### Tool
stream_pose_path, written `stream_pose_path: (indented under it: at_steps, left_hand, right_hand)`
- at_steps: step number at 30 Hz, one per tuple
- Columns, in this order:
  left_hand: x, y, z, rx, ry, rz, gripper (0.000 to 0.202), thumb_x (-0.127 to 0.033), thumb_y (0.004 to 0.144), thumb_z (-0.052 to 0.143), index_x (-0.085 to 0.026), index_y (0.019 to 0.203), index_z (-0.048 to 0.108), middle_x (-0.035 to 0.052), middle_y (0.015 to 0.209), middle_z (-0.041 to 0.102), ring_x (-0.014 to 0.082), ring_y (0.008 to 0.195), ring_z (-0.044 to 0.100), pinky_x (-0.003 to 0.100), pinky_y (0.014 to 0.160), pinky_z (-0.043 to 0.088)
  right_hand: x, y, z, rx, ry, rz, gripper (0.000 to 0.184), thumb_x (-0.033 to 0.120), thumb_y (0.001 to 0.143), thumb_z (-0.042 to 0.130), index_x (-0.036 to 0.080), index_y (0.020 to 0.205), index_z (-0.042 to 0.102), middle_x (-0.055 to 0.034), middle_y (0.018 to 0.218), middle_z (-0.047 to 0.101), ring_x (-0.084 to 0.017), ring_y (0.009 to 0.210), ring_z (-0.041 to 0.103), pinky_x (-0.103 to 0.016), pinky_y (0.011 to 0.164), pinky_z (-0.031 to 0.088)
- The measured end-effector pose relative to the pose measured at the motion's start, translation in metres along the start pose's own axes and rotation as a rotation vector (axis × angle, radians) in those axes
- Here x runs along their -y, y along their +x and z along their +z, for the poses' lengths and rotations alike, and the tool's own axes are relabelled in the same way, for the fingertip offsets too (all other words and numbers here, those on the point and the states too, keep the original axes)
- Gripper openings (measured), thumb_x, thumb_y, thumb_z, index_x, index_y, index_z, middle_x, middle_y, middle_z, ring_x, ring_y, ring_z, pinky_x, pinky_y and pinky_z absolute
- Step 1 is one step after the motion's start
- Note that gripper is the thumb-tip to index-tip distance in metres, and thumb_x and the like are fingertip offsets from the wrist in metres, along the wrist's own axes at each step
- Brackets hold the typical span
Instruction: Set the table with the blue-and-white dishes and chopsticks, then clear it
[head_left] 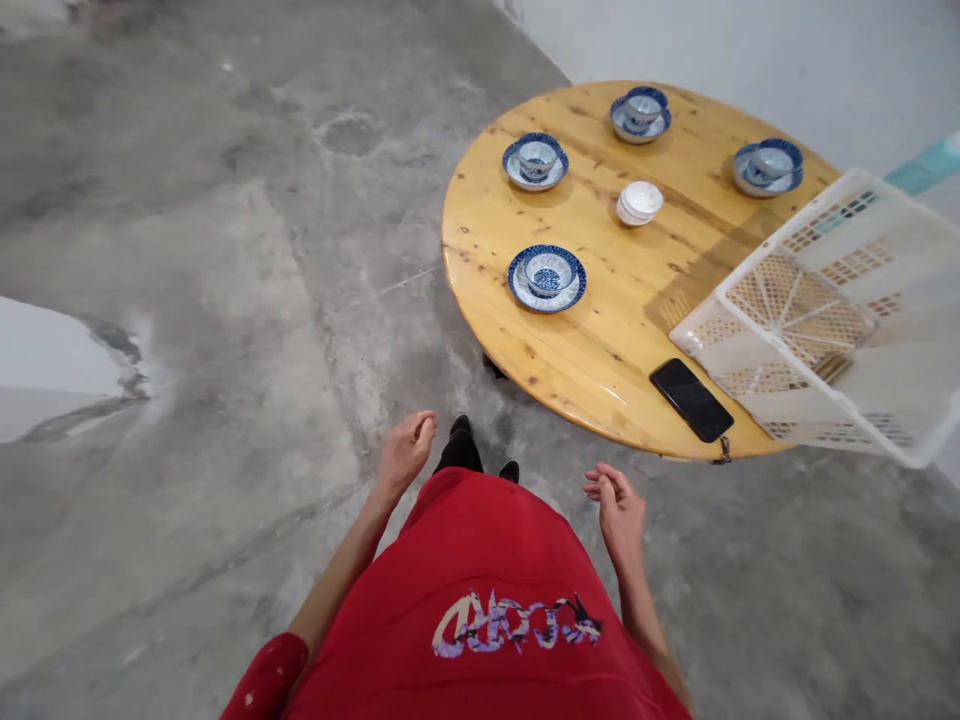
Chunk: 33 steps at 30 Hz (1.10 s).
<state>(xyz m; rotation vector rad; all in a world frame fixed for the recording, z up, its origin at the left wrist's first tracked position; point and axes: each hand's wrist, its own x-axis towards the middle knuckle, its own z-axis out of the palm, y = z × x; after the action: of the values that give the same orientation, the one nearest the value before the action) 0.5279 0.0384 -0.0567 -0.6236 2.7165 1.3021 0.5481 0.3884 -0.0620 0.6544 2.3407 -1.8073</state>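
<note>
Left hand [407,448], loosely closed, seemingly empty, hangs short of the surface [581,365]; bowls [548,274] stand on it; right hand [622,510], empty, half-open, before it; phone [691,400], then basket [802,310], at its right. Apparently a pause; grasping calls for reaching in.

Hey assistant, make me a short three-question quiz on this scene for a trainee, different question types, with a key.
1. How many blue-patterned plates hold a bowl?
2. True or false: the left hand and the right hand are both clear of the table.
3. What stands right beside the phone?

Key:
1. Four.
2. True.
3. The crate.
</note>
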Motion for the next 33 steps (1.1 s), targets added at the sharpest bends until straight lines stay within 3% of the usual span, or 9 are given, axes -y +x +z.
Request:
stream_pose_path:
  at_steps: [5,11,16,20,25,29,33]
  left_hand:
    - [0.021,0.009,-0.025,0.003,-0.034,-0.067,0.037,-0.042,0.089,0.041,-0.019,0.106,0.065,0.0053,0.095,0.075,0.0184,0.084,0.073,0.028,0.082,0.054]
    - [0.089,0.034,-0.096,-0.060,0.014,-0.200,0.039,-0.043,0.086,0.041,-0.018,0.104,0.065,0.0071,0.095,0.075,0.0212,0.087,0.073,0.031,0.083,0.054]
    - [0.145,0.081,-0.159,-0.108,-0.001,-0.315,0.040,-0.045,0.085,0.042,-0.019,0.103,0.065,0.0085,0.093,0.075,0.0227,0.087,0.073,0.033,0.081,0.056]
    - [0.163,0.137,-0.193,-0.058,-0.009,-0.269,0.040,-0.045,0.085,0.043,-0.018,0.104,0.065,0.0089,0.096,0.075,0.0223,0.088,0.073,0.034,0.082,0.056]
    - [0.141,0.221,-0.206,0.030,-0.010,-0.107,0.041,-0.047,0.086,0.043,-0.019,0.107,0.064,0.0085,0.098,0.075,0.0229,0.091,0.072,0.034,0.085,0.055]
    - [0.094,0.282,-0.183,0.135,-0.026,0.045,0.041,-0.047,0.088,0.042,-0.020,0.109,0.064,0.0081,0.098,0.075,0.0235,0.094,0.071,0.035,0.086,0.053]
    - [0.042,0.330,-0.152,0.317,-0.103,0.181,0.041,-0.044,0.089,0.043,-0.018,0.110,0.066,0.0085,0.100,0.075,0.0215,0.088,0.072,0.031,0.081,0.053]
  right_hand:
    - [0.007,-0.002,0.034,0.032,-0.031,0.007,0.036,0.050,0.082,0.058,0.019,0.100,0.065,-0.0099,0.089,0.073,-0.022,0.069,0.069,-0.038,0.065,0.058]
    - [0.042,0.014,0.128,0.132,-0.083,-0.033,0.037,0.049,0.084,0.055,0.016,0.099,0.065,-0.0102,0.088,0.073,-0.020,0.067,0.069,-0.033,0.063,0.055]
    - [0.076,0.024,0.218,0.194,-0.108,-0.053,0.034,0.045,0.085,0.053,0.017,0.101,0.065,-0.0080,0.088,0.073,-0.020,0.069,0.069,-0.033,0.067,0.054]
    - [0.089,0.022,0.273,0.163,-0.086,-0.035,0.035,0.045,0.084,0.053,0.017,0.102,0.065,-0.0075,0.088,0.073,-0.020,0.068,0.068,-0.032,0.066,0.053]
    - [0.095,0.017,0.312,0.049,-0.045,0.001,0.034,0.046,0.084,0.052,0.018,0.099,0.065,-0.0076,0.083,0.073,-0.021,0.066,0.069,-0.033,0.064,0.054]
    - [0.102,0.032,0.327,-0.021,-0.053,0.015,0.035,0.047,0.087,0.051,0.018,0.099,0.065,-0.0072,0.084,0.073,-0.020,0.066,0.069,-0.033,0.064,0.053]
    - [0.115,0.069,0.343,-0.081,-0.024,0.013,0.035,0.046,0.089,0.049,0.017,0.101,0.065,-0.0070,0.086,0.072,-0.018,0.066,0.068,-0.031,0.065,0.053]
